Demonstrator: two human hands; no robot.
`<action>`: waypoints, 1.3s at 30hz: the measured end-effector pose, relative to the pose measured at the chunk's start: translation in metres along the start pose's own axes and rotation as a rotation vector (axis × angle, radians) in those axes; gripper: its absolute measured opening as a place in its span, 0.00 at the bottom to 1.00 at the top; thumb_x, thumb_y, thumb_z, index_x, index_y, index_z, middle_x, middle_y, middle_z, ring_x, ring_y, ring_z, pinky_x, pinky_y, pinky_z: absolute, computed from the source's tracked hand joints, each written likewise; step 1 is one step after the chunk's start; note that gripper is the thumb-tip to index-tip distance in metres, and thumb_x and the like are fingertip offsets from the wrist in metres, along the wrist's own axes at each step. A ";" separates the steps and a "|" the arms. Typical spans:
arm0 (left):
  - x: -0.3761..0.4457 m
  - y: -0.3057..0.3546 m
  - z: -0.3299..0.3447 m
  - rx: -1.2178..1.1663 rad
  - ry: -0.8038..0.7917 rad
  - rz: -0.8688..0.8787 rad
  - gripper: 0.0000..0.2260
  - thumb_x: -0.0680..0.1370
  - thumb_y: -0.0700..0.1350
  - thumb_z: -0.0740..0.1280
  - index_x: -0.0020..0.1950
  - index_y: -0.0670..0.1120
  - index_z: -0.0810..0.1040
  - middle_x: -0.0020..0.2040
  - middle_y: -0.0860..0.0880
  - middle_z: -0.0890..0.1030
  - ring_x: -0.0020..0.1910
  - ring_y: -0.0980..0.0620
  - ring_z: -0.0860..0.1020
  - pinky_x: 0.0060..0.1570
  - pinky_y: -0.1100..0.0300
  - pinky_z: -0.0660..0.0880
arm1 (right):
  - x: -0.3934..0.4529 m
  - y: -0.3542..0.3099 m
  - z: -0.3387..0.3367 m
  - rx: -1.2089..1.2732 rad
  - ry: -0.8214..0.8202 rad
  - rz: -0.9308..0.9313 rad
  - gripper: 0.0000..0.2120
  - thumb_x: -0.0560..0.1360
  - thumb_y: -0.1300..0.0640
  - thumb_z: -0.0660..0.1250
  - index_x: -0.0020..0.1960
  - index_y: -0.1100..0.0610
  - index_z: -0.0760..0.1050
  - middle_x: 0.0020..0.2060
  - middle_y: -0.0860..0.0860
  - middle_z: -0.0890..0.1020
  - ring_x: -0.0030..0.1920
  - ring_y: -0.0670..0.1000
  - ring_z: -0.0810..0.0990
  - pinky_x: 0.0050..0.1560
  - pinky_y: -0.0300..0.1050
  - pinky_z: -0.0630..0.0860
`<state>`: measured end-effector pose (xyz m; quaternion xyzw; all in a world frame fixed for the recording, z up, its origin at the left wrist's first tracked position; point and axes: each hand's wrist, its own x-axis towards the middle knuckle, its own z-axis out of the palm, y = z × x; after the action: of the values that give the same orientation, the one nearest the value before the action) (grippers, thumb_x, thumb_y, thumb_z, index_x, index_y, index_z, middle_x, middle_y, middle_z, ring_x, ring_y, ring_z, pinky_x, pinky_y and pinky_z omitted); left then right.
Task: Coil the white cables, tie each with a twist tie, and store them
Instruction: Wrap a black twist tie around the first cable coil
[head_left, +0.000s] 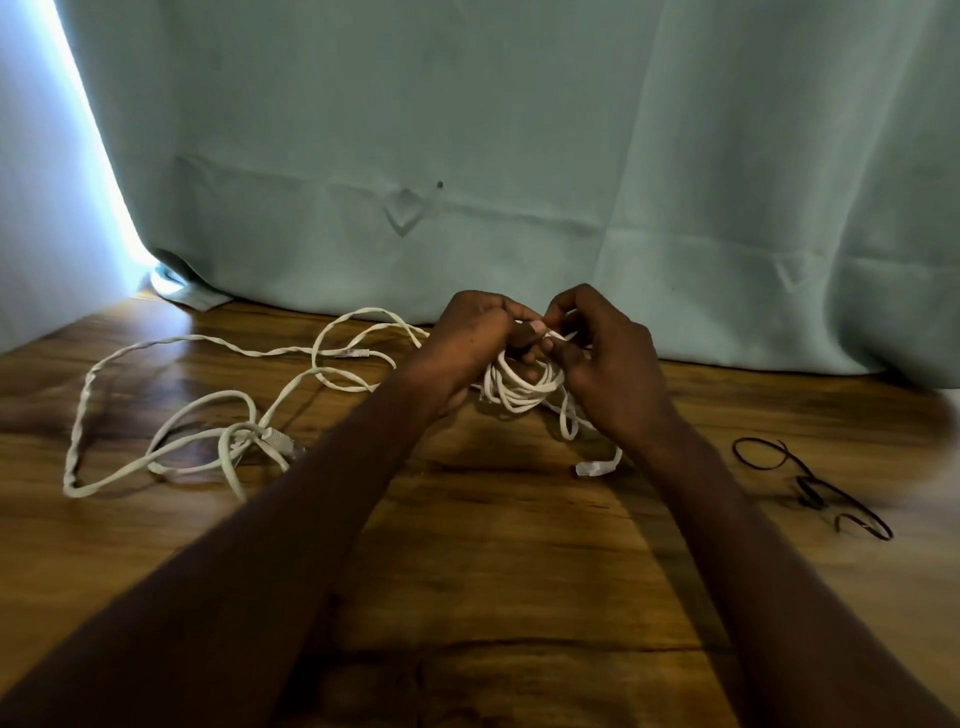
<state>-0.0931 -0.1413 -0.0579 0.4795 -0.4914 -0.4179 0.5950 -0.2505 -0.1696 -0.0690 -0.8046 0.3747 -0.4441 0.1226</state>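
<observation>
- Coiled white cable (522, 387): several loops bunched together, held just above the wooden table (493, 571), near the curtain (467, 156) behind it.
- Left hand (470, 345): fingers curled round the top of the coil, gripping it.
- Right hand (605, 364): thumb and forefinger pinch something small at the coil's top; whether it is a tie or the cable's end cannot be told.
- Handling (judged): light, springy, smooth; loops will likely spread unless clamped where they cross.
- Loose white cables (208, 415): tangled on the table, left of the coil.
- Black twist ties (815, 488): right of the coil, well apart.
- Writing: none legible.
</observation>
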 end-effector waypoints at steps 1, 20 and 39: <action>0.000 0.000 -0.001 -0.002 0.012 -0.011 0.03 0.77 0.32 0.70 0.48 0.33 0.84 0.43 0.33 0.85 0.39 0.38 0.83 0.41 0.50 0.84 | 0.001 0.002 0.000 -0.020 0.024 -0.001 0.08 0.78 0.59 0.72 0.53 0.49 0.76 0.44 0.44 0.83 0.44 0.44 0.82 0.44 0.44 0.80; -0.002 0.011 -0.020 -0.168 -0.065 -0.199 0.07 0.76 0.34 0.72 0.54 0.35 0.83 0.50 0.36 0.86 0.49 0.42 0.87 0.48 0.51 0.84 | -0.004 -0.005 0.004 -0.029 0.100 -0.121 0.10 0.79 0.63 0.69 0.58 0.53 0.81 0.47 0.45 0.86 0.47 0.44 0.84 0.51 0.48 0.81; 0.003 0.006 -0.015 -0.285 -0.121 -0.304 0.06 0.80 0.40 0.70 0.53 0.39 0.83 0.44 0.45 0.86 0.38 0.53 0.84 0.44 0.54 0.84 | -0.002 -0.001 0.008 -0.054 0.170 -0.163 0.06 0.79 0.60 0.68 0.53 0.53 0.81 0.50 0.46 0.82 0.53 0.49 0.78 0.54 0.49 0.76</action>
<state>-0.0776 -0.1406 -0.0522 0.4331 -0.3842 -0.5963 0.5562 -0.2443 -0.1686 -0.0741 -0.7950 0.3289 -0.5088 0.0321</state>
